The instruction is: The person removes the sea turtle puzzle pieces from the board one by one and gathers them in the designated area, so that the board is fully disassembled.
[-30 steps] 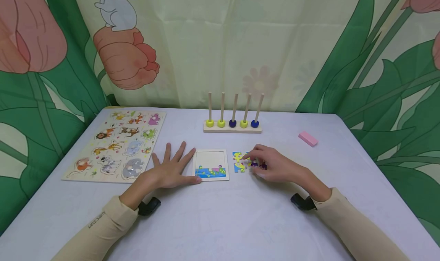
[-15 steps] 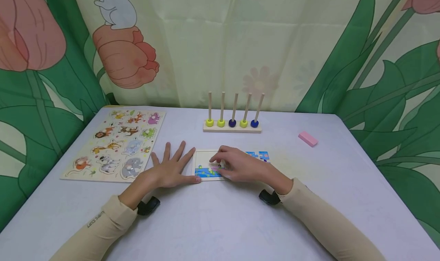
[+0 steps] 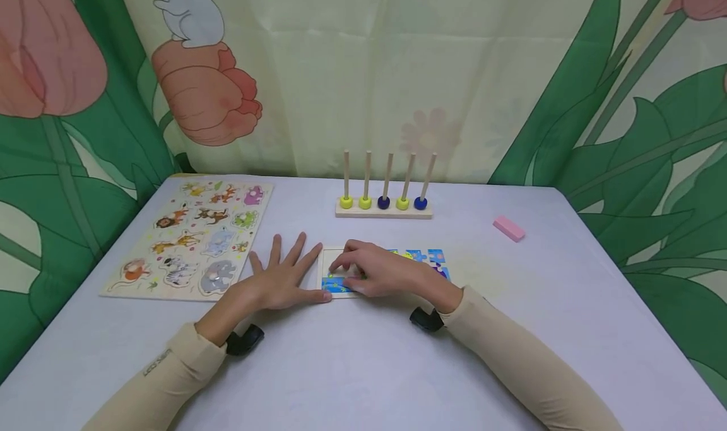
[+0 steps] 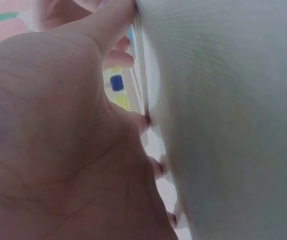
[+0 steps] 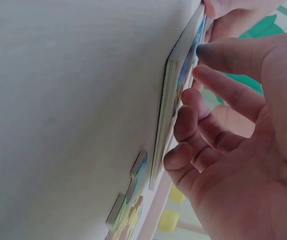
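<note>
My left hand (image 3: pixel 278 284) lies with fingers spread on the table, its thumb on the lower left edge of a small white puzzle tray (image 3: pixel 335 252). Blue sea-picture pieces (image 3: pixel 335 284) line the bottom of the tray. Over the tray's middle hangs my right hand (image 3: pixel 377 270), fingers bent, with thumb and index fingertips close together at the puzzle surface. The right wrist view shows that hand (image 5: pixel 233 130) beside the tray's edge (image 5: pixel 169 90); whether a piece is between the fingertips is hidden. Several loose jigsaw pieces (image 3: pixel 436 255) lie right of the tray, partly behind the right hand.
A wooden animal puzzle board (image 3: pixel 193 242) lies at the left, close to the left fingers. Behind the tray stands a wooden peg rack (image 3: pixel 383 213) with yellow and dark blue beads. A pink block (image 3: pixel 508 228) is at the right. A printed curtain (image 3: pixel 318 71) hangs behind the table.
My right hand has moved left from the loose pieces to over the tray, then a little further left, uncovering loose pieces. The left hand has stayed in place.
</note>
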Demonstrator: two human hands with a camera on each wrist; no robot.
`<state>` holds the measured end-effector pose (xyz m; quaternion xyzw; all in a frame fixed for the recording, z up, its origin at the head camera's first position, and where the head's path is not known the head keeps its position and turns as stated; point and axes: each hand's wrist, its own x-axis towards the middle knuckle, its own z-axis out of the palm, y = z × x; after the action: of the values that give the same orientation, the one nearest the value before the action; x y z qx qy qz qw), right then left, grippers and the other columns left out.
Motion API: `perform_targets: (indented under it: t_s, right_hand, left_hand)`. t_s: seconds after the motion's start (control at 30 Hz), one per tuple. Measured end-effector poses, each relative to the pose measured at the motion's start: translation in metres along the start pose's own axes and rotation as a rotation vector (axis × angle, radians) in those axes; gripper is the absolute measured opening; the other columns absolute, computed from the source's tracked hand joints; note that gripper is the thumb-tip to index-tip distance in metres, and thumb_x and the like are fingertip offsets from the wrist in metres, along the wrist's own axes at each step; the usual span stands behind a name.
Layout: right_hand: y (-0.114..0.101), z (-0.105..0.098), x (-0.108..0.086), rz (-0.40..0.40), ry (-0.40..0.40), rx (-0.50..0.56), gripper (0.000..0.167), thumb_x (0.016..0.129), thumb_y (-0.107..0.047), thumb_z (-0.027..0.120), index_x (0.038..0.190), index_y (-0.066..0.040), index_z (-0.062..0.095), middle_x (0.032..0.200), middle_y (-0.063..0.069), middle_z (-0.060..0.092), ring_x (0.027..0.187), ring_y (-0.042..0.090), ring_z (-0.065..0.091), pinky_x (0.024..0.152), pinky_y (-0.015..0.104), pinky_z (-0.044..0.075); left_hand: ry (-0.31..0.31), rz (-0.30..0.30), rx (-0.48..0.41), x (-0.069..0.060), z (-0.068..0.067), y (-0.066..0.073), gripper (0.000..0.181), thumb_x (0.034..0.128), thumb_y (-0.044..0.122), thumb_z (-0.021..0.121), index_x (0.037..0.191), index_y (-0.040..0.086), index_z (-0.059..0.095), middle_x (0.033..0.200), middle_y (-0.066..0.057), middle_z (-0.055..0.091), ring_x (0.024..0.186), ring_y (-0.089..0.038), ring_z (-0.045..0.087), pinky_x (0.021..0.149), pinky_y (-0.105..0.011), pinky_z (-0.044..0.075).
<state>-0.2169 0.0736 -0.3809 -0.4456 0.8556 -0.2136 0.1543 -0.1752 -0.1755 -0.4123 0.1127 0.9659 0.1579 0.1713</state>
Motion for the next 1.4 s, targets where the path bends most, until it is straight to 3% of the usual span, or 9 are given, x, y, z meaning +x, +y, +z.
perform_targets:
  t_s: [0.57, 1.4]
  right_hand:
    - [-0.0048, 0.0, 0.005, 0.055, -0.04, 0.005, 0.031, 0.103, -0.02, 0.069, 0.134, -0.019, 0.073, 0.121, 0.004, 0.062, 0.091, 0.011, 0.059, 0.087, 0.025, 0.053]
    - [-0.0045, 0.0009, 0.007, 0.086, -0.026, 0.063, 0.028, 0.102, -0.016, 0.071, 0.13, -0.017, 0.074, 0.118, 0.007, 0.064, 0.09, 0.013, 0.056, 0.083, 0.024, 0.05]
  left_hand:
    - [0.006, 0.016, -0.023, -0.0002, -0.0008, -0.0002, 0.113, 0.0842, 0.087, 0.06, 0.171, 0.034, 0.013, 0.181, -0.007, -0.014, 0.159, -0.053, -0.028, 0.109, -0.091, -0.017]
    - [0.01, 0.014, -0.019, 0.001, 0.0008, -0.0002, 0.112, 0.0843, 0.088, 0.059, 0.171, 0.034, 0.013, 0.181, -0.007, -0.013, 0.159, -0.053, -0.027, 0.109, -0.091, -0.017]
